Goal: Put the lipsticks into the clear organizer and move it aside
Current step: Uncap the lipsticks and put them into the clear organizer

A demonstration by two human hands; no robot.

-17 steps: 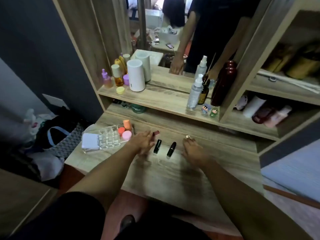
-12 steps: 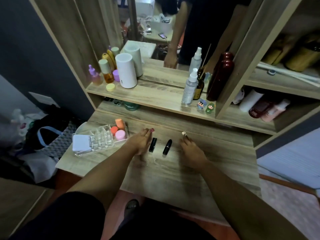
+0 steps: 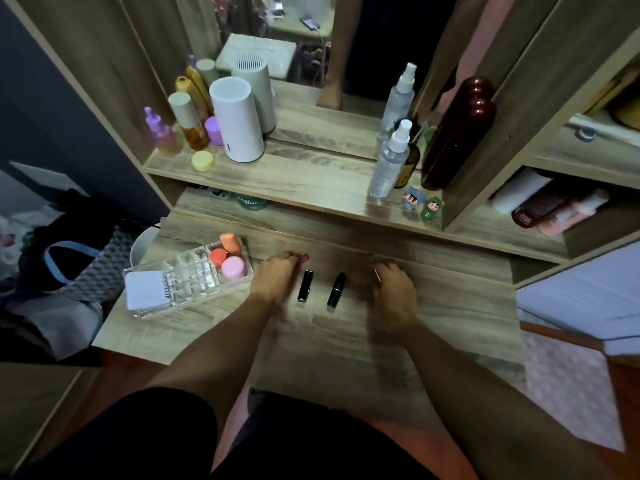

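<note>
The clear organizer point(image 3: 188, 277) stands at the desk's left, holding orange and pink sponges and a white pad. Two black lipsticks point(image 3: 305, 285) point(image 3: 336, 289) lie side by side on the desk between my hands. My left hand point(image 3: 273, 280) rests just right of the organizer, its fingers closed on a dark red lipstick point(image 3: 304, 259) whose tip pokes out. To the right of the black lipsticks, my right hand point(image 3: 394, 289) is curled on the desk, and only a pale sliver of a small lipstick point(image 3: 376, 274) shows in it.
A shelf point(image 3: 294, 178) above the desk carries a white cylinder point(image 3: 237, 121), bottles, a spray bottle point(image 3: 389, 161) and a dark red bottle point(image 3: 457, 133). A mirror stands behind. Bags point(image 3: 65, 265) lie left of the desk, and a white bowl point(image 3: 142, 249) sits behind the organizer.
My view has tilted down and closer. Both hands stay beside the black lipsticks, and their fingers have curled in tighter.
</note>
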